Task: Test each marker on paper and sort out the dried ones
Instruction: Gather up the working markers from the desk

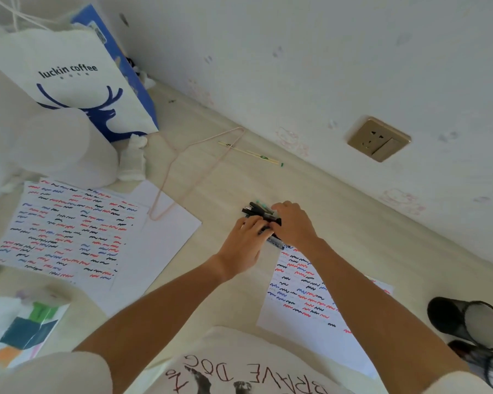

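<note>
Subject: person, seen from above. Both forearms bare to above the elbow. Left hand [246,241] and right hand [292,223] without gloves, rings or watch. Garment: cream short-sleeved T-shirt [234,351], loose sleeves at lower corners. Chest print: dark red hand-lettered "BRAVE DOG", upside down to camera, with small black dog figures below lettering.

Black markers [258,213]; paper [299,291] with red, blue, black squiggles.
</note>
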